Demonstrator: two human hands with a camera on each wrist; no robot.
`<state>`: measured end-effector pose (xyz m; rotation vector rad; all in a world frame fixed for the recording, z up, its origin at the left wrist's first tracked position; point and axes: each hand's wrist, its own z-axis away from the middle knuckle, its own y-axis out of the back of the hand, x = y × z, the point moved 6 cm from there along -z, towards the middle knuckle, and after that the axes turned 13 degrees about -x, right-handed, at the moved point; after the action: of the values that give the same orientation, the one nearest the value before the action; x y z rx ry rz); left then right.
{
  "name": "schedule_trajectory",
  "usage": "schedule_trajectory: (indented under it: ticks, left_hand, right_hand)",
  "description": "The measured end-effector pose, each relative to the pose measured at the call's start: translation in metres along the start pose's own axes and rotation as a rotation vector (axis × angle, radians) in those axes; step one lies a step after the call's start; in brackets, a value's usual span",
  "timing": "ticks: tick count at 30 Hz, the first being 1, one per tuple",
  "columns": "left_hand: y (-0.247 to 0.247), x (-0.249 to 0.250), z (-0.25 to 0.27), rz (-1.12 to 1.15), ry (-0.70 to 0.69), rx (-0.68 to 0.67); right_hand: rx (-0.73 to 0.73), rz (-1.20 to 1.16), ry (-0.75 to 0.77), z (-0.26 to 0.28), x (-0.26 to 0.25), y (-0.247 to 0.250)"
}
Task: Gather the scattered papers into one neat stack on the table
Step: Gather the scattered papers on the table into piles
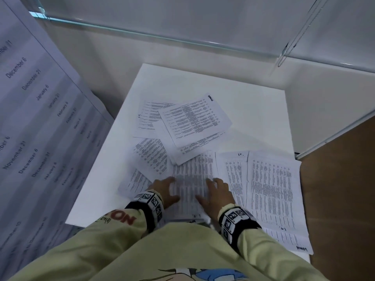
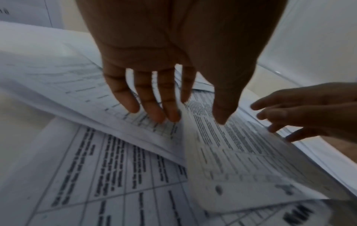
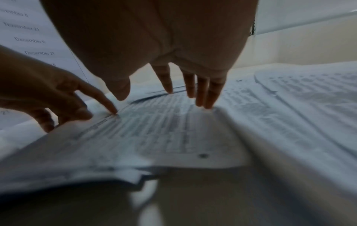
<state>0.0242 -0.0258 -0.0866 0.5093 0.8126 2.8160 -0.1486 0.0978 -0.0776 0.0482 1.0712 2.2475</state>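
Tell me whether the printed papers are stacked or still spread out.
Spread out. The white printed sheets lie fanned and overlapping at different angles across the white table; both hands rest on one middle sheet.

papers: white printed sheets [image 1: 194, 120] with tables and dense lines of black text, lying flat and scattered across the white table [image 1: 253, 110], overlapping at differing angles
upper cluster: several sheets fanned and skewed at the frame's centre, the top one [image 1: 193, 118] turned clockwise
middle sheet: [image 1: 191, 185] lower centre, blurred, its near edge at the table's front
right sheets: two pages [image 1: 272, 187] side by side at right, overhanging the table's right edge
left sheets: two angled pages [image 1: 151, 155] at centre left
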Motion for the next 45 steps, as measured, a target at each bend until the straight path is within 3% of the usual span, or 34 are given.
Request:
schedule_trajectory:
  ticks: [2, 4, 6, 8, 10, 13, 15, 18, 25, 28, 32, 39, 43, 45]
  left_hand:
    - [0.006, -0.002, 0.004, 0.038, 0.018, 0.090]
    - [0.013, -0.018, 0.006, 0.062, 0.149, 0.155]
    - [0.013, -0.038, 0.008, 0.100, 0.290, 0.135]
    - [0.005, -0.049, 0.006, 0.131, 0.339, 0.080]
    - [-0.001, -0.047, 0.005, 0.092, 0.326, 0.045]
    - [0.003, -0.034, 0.005, 0.045, 0.264, 0.111]
    - [0.008, -0.037, 0.007, 0.065, 0.270, 0.179]
    - [0.004, -0.058, 0.010, 0.174, 0.331, 0.120]
    - [0.002, -0.060, 0.005, 0.374, 0.204, 0.125]
    - [0.005, -0.068, 0.002, 0.354, 0.189, 0.174]
    - [0.014, -0.081, 0.002, 0.471, 0.173, 0.241]
    - [0.036, -0.103, -0.007, 0.373, 0.226, 0.270]
    - [0.050, -0.090, 0.002, 0.151, 0.362, 0.299]
    - [0.050, -0.058, 0.007, -0.010, 0.278, 0.378]
  right_hand:
    - [-0.016, -0.044, -0.047, -0.004, -0.004, -0.004]
    - [-0.025, -0.012, -0.082, -0.006, -0.003, -0.005]
    - [-0.036, 0.034, -0.085, -0.007, -0.002, -0.008]
    - [-0.034, 0.054, -0.060, -0.010, -0.007, -0.008]
    - [-0.049, 0.093, 0.003, -0.012, -0.019, -0.011]
    - [-0.070, 0.130, 0.066, -0.011, -0.033, -0.012]
    - [-0.017, 0.067, -0.026, -0.010, -0.027, -0.006]
    - [-0.023, -0.062, -0.180, -0.011, -0.016, 0.000]
    - [-0.128, -0.426, -0.208, -0.021, -0.020, -0.011]
    - [-0.150, -0.456, -0.186, -0.019, -0.015, -0.008]
    - [-0.169, -0.597, -0.160, -0.014, 0.004, -0.008]
    - [-0.025, -0.709, -0.123, 0.020, 0.074, 0.029]
    - [0.059, -0.770, -0.208, 0.041, 0.130, 0.035]
    - [0.070, -0.815, -0.269, 0.051, 0.156, 0.029]
